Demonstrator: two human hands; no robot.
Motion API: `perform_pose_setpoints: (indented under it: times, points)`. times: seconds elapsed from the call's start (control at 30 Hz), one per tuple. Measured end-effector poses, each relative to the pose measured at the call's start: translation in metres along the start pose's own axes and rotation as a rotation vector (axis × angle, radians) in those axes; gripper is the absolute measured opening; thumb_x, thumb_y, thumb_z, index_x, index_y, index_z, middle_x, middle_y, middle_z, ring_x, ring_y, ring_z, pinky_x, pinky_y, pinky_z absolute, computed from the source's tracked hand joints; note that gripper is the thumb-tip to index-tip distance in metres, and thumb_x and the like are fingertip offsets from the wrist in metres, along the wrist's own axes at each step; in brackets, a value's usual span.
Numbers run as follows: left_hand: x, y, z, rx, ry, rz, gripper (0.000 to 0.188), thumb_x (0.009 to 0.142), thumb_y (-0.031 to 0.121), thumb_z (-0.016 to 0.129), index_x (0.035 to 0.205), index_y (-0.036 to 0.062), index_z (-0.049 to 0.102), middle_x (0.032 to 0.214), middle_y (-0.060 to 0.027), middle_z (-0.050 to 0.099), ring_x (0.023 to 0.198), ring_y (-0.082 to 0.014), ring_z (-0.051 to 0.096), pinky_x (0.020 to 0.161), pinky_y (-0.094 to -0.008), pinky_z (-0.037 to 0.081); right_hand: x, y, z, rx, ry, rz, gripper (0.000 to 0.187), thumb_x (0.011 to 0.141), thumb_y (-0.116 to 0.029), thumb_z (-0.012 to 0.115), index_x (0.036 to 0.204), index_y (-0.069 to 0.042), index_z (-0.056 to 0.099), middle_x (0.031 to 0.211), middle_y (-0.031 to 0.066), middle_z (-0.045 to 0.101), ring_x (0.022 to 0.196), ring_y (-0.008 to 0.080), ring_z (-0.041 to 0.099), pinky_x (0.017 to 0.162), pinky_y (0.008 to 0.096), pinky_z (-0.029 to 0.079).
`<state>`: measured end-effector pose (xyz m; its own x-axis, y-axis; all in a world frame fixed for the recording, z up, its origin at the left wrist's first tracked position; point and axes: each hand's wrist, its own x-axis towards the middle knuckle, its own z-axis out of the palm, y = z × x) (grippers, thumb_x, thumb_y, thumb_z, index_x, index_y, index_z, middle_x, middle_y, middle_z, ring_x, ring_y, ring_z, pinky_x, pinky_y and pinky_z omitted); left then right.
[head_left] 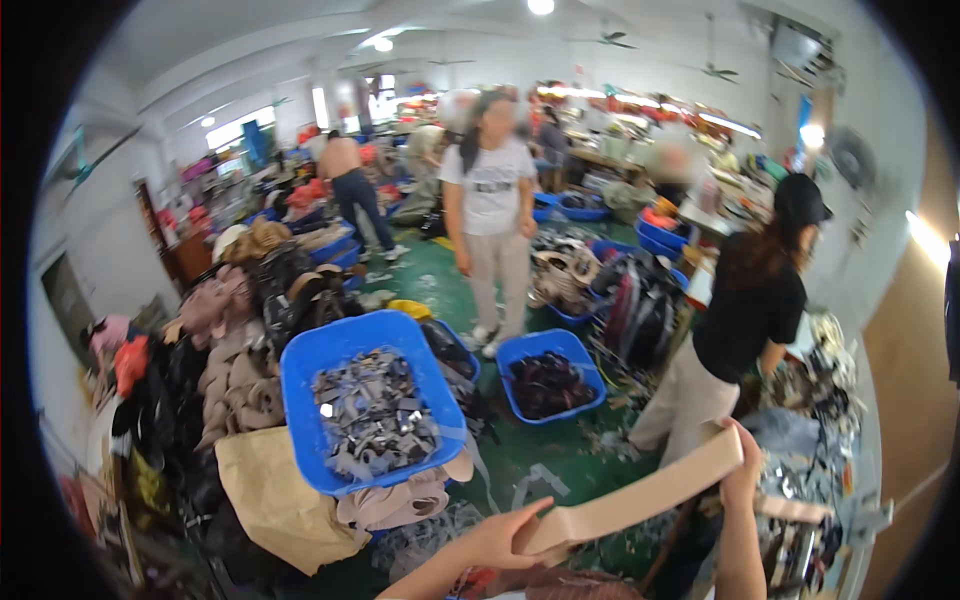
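Observation:
A long beige strip [640, 497], broad and flat like a band of material, stretches between my two hands and rises toward the right. Its left end is held by my left hand [503, 540], the thumb on top and the fingers partly behind it. My right hand [742, 466] grips the upper right end, fingers wrapped round it. Just left of the strip is a blue basin [452, 447] of small grey and shiny pieces, too small to name. A second beige strip [795, 508] lies beside my right forearm.
Beneath the first basin lie a tan sheet [285, 490] and pinkish-beige rolled material [395, 503]. Another blue basin [545, 415] of dark items stands on the green floor. A person in black [750, 315] works at the right; one in a white shirt [495, 195] stands ahead.

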<state>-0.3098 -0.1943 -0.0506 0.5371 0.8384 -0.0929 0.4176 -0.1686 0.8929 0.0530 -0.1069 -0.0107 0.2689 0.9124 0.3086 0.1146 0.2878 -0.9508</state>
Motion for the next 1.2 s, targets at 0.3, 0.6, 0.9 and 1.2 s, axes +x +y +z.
perform_pose_setpoints:
  times: [0.3,0.6,0.9,1.2]
  points:
    - [0.054,0.012,-0.086,-0.320,0.601,0.373,0.103,0.081,0.013,0.066,0.139,0.0122,-0.019,0.114,-0.0143,0.054,0.094,-0.0195,0.056,0.082,-0.0359,0.047,-0.045,-0.074,0.076,-0.417,-0.600,-0.951,0.032,0.060,-0.009,0.070,0.091,-0.007,0.068,0.098,0.0084,0.065,0.105,0.0311,0.054,0.088,0.0392,0.047]
    - [0.082,0.091,-0.016,-0.693,-0.479,0.541,0.077,0.087,0.050,0.048,0.136,-0.0041,0.025,0.137,-0.0180,0.034,0.128,-0.0269,0.032,0.105,-0.0372,0.025,-0.082,-0.087,0.098,-0.211,-0.723,-1.091,0.030,0.056,-0.006,0.064,0.086,-0.005,0.068,0.096,0.0078,0.062,0.098,0.0264,0.055,0.081,0.0353,0.049]
    - [0.081,0.091,0.013,-1.187,-0.206,0.478,0.061,0.094,0.041,0.036,0.137,-0.0010,0.026,0.138,-0.0188,0.033,0.125,-0.0285,0.036,0.103,-0.0417,0.030,-0.067,-0.088,0.079,-0.373,-0.732,-1.086,0.031,0.054,-0.009,0.065,0.084,-0.019,0.068,0.097,0.0017,0.056,0.098,0.0251,0.052,0.088,0.0436,0.043]
    - [0.076,0.099,0.024,-1.166,-0.318,0.381,0.056,0.092,0.041,0.045,0.129,-0.0010,0.036,0.099,-0.0077,0.055,0.086,-0.0155,0.054,0.077,-0.0296,0.043,0.003,-0.118,0.079,0.165,-0.965,0.217,0.038,0.077,-0.011,0.068,0.110,0.000,0.051,0.101,0.0087,0.059,0.092,0.0151,0.057,0.080,0.0310,0.045]
